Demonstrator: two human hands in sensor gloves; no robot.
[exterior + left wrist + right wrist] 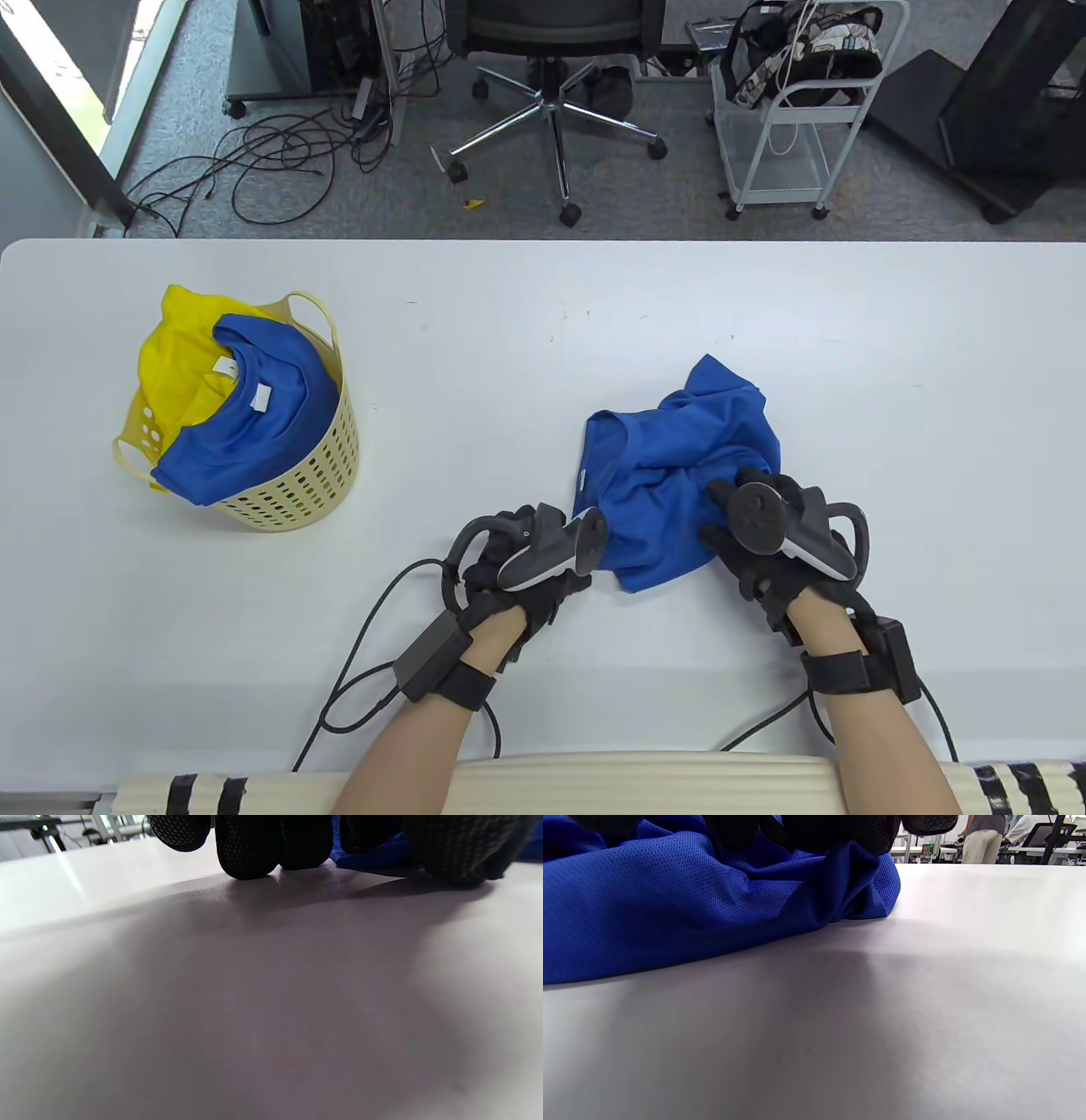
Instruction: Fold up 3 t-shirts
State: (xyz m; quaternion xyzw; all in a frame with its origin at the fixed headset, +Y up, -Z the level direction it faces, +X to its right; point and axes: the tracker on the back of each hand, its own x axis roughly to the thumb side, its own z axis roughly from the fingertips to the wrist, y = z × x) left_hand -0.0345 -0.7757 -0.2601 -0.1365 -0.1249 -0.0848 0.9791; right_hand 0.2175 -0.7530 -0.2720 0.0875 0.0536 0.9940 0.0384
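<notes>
Grey carpet floor (645,195) beyond the white surface (543,340). Black office chair (551,51) far centre, white cart (789,127) far right. Loose cables (271,161) far left.

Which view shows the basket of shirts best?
Table view: the basket sits far left, holding a yellow shirt and a blue shirt. Neither wrist view shows it.

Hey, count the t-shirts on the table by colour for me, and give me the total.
Blue t-shirts: 2, one crumpled blue t-shirt under both hands, one blue t-shirt in the basket
Yellow t-shirts: 1, the yellow t-shirt beneath it in the basket
Total: 3
</notes>
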